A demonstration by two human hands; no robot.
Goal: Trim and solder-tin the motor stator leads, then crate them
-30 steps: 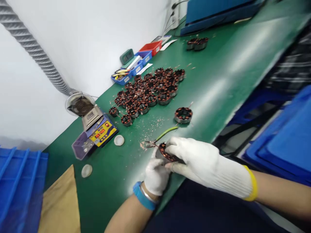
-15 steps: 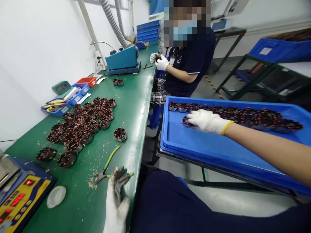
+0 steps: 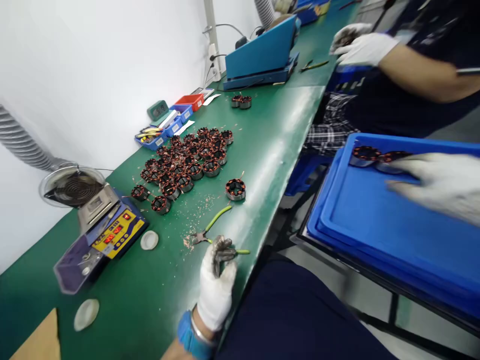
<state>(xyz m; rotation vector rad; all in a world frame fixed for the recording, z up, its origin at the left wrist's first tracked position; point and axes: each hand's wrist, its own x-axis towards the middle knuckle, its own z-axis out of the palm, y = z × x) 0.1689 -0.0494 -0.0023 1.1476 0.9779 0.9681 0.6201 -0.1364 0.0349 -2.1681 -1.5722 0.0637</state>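
My left hand (image 3: 217, 280), in a white glove with dark fingertips, rests on the green table (image 3: 131, 305) with its fingers apart, over one handle of the green-handled cutters (image 3: 200, 236). A single copper-wound ring (image 3: 235, 190) stands beyond the cutters. Farther back lies a cluster of several such rings (image 3: 187, 165). At the right edge, my right hand (image 3: 438, 182) is blurred above the blue tray (image 3: 382, 215), its fingers beside a wound ring (image 3: 392, 161). Another ring (image 3: 364, 155) sits in the tray's corner. Nothing shows between my right fingers, which are apart.
A yellow-fronted device (image 3: 116, 232) and white lids (image 3: 149, 240) are at the left. Small bins (image 3: 189, 102) stand by the wall, with a blue machine (image 3: 260, 55) behind. A co-worker's gloved hands (image 3: 363, 49) are at the upper right.
The view has swung left, so the table and tray appear farther right. My right hand has left the ring it was touching in the tray's front row. My left hand stays by the cutters.
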